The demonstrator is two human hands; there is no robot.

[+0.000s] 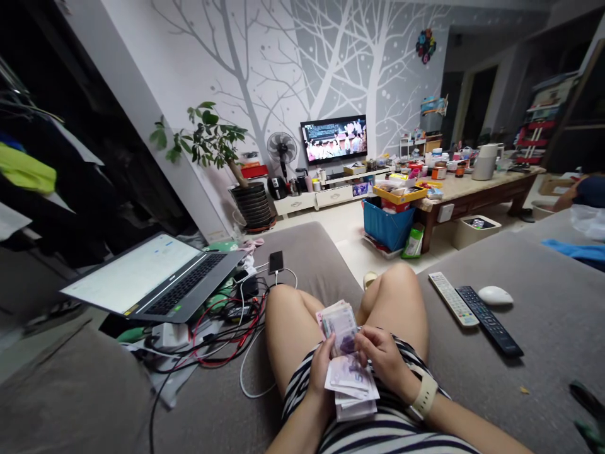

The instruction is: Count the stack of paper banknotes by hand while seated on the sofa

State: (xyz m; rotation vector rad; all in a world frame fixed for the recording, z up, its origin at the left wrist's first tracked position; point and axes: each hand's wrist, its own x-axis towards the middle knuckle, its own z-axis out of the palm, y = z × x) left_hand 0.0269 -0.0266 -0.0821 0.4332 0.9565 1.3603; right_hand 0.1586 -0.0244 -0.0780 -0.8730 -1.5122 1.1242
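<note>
1. Okay, far left: clothes (28,170) hanging, dark mostly, one yellow-green piece.
2. Laptop (189,284), open, screen lit, on the sofa side; tangled cables (231,321) right beside it, red, black and white.
3. Potted plant (253,205) behind, near wall; phone (276,262) flat on grey sofa (312,246), white cable at its lower end.
4. Fan (282,148) standing left of the TV.
5. Left hand (322,362): closed around left side of the banknote bundle, firm hold, over the lap.
6. TV (335,139) on, people on screen.
7. Banknote bundle (339,321): between the two hands, above striped clothing (302,391), far end tilted toward the knees. Lower notes (352,384) spread unevenly just below, nearer the body, a 5 visible.
8. Right hand (385,362): fingers curled in, nearly closed, tips at right edge of the notes; cannot tell if one is pinched. Pale watch (423,394) on wrist.
9. Blue bin (387,226) beside cluttered coffee table (454,192).
10. White remote (454,299), black remote (489,321), white mouse (495,295): close together on sofa, right of the knee.
</note>
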